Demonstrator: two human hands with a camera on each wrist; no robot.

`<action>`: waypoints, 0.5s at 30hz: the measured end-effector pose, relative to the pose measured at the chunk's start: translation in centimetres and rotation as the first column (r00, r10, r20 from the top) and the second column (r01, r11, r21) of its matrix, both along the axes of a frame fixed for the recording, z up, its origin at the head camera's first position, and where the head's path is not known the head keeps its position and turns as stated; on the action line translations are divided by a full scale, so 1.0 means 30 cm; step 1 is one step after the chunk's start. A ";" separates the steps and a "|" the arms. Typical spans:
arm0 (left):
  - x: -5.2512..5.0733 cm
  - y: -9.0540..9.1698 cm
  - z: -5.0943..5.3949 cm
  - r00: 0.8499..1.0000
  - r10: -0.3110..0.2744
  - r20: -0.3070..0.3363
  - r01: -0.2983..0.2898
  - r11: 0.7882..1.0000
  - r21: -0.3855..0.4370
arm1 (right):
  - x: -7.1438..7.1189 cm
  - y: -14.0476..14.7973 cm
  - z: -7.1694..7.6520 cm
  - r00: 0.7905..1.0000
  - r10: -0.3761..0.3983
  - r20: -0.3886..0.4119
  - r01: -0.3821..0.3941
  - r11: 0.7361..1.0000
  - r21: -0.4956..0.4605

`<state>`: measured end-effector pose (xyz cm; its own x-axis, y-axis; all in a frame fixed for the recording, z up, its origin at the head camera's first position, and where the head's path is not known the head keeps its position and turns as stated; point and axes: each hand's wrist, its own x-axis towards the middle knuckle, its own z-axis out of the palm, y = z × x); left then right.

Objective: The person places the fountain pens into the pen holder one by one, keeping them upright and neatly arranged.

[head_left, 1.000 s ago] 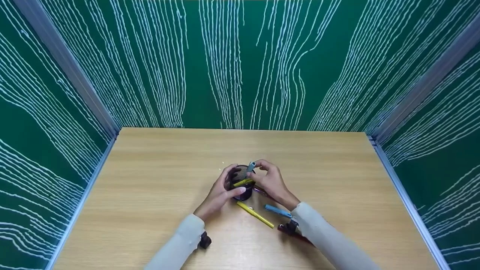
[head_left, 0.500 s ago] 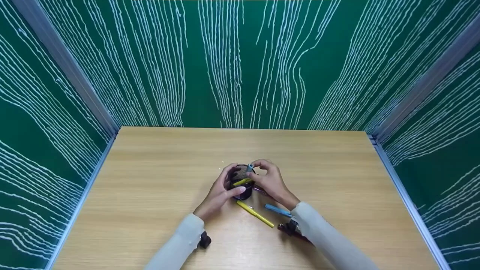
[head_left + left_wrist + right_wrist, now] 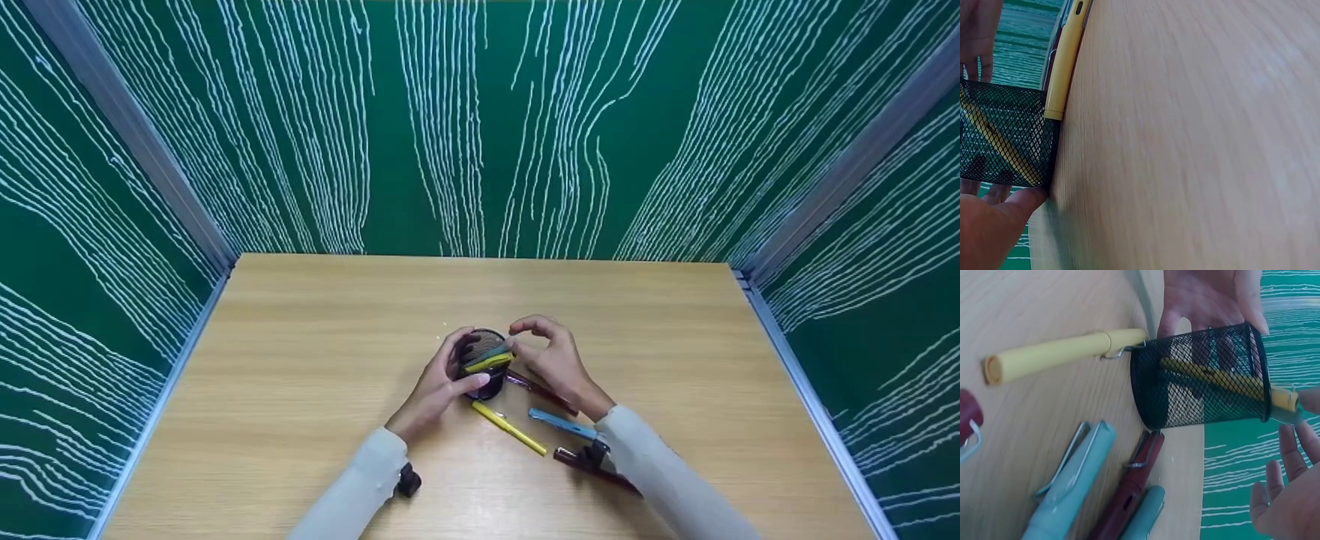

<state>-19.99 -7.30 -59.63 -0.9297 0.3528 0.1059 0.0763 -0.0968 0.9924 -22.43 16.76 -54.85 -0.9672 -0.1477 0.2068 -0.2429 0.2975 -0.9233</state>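
Left hand [image 3: 435,382] clamped round black mesh pen cup [image 3: 1151,396], fingers and thumb on opposite sides; cup stands upright or close to it on the tabletop [image 3: 337,322]. Inside: one yellow pen [image 3: 1284,399] and one teal pen [image 3: 490,352], both slanted, ends out past the rim toward the right hand [image 3: 555,364]. Right grip is at those ends; can't tell if thumb and finger are together on the teal pen or just apart.

Main risk, likely: right fingers catch a pen end or clip on the way off and drag it out. Both pens lean the same way, so a sideways pull could also tip the cup if the left grip slackens.

Base is crowded too: loose yellow pen [image 3: 510,429] seems to touch it, and a dark red pen [image 3: 541,391] lies touching or just beside. Sliding the cup could shove either or make it rock. Light blue pen [image 3: 561,424] and second dark red pen [image 3: 566,455] sit by the right wrist camera [image 3: 595,452]; a low sweep could roll them.
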 end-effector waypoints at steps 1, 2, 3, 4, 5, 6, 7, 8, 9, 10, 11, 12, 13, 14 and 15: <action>0.001 0.000 0.001 1.000 0.000 0.002 0.000 1.000 0.000 | 0.001 0.006 0.002 1.000 -0.004 -0.003 0.004 1.000 0.003; 0.001 0.001 0.002 1.000 0.000 0.001 0.000 1.000 0.000 | 0.002 0.013 0.001 1.000 -0.009 -0.008 0.009 1.000 0.006; 0.001 0.001 0.001 1.000 0.002 0.002 -0.002 1.000 -0.001 | 0.003 0.020 0.001 1.000 -0.017 -0.005 0.017 1.000 0.006; 0.001 0.001 0.001 1.000 0.003 0.002 -0.003 1.000 0.000 | 0.005 0.026 0.000 1.000 -0.022 -0.001 0.022 1.000 0.008; 0.001 0.000 0.001 1.000 0.004 0.002 -0.004 1.000 -0.001 | 0.007 0.032 -0.002 1.000 -0.025 0.003 0.025 1.000 0.009; 0.002 0.000 0.000 1.000 0.006 0.002 -0.006 1.000 -0.002 | 0.009 0.039 -0.004 1.000 -0.029 0.006 0.029 1.000 0.010; 0.002 0.000 -0.001 1.000 0.009 0.001 -0.009 1.000 -0.001 | 0.012 0.045 -0.006 0.999 -0.033 0.011 0.033 0.999 0.010; 0.002 0.000 -0.002 1.000 0.011 -0.001 -0.011 1.000 -0.001 | 0.014 0.052 -0.009 0.999 -0.035 0.014 0.035 0.999 0.012; 0.002 0.000 -0.003 1.000 0.014 0.001 -0.014 1.000 -0.001 | 0.017 0.058 -0.011 0.999 -0.038 0.018 0.038 0.999 0.013; 0.002 0.001 -0.004 1.000 0.016 0.002 -0.016 1.000 -0.001 | 0.020 0.065 -0.014 0.999 -0.039 0.019 0.039 0.999 0.017; 0.002 0.001 -0.003 1.000 0.019 0.002 -0.019 1.000 -0.002 | 0.022 0.072 -0.017 0.999 -0.040 0.018 0.040 0.999 0.020; 0.002 0.002 -0.004 1.000 0.020 0.006 -0.020 1.000 0.000 | 0.025 0.079 -0.019 0.999 -0.042 0.012 0.042 0.999 0.024; 0.001 0.003 -0.004 1.000 0.020 0.009 -0.020 1.000 -0.001 | 0.027 0.086 -0.022 0.999 -0.044 0.011 0.044 0.999 0.024; 0.001 0.003 -0.004 1.000 0.019 0.012 -0.019 1.000 0.001 | 0.028 0.093 -0.025 0.999 -0.044 0.008 0.044 0.999 0.024; 0.001 0.004 -0.003 1.000 0.020 0.016 -0.020 1.000 0.001 | 0.029 0.101 -0.029 0.999 -0.046 0.006 0.046 0.999 0.024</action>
<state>-19.97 -7.19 -59.74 -0.9380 0.3342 0.0919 0.0628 -0.0969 0.9933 -21.54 19.78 -55.72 -0.9744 -0.1083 0.1970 -0.2222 0.3304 -0.9173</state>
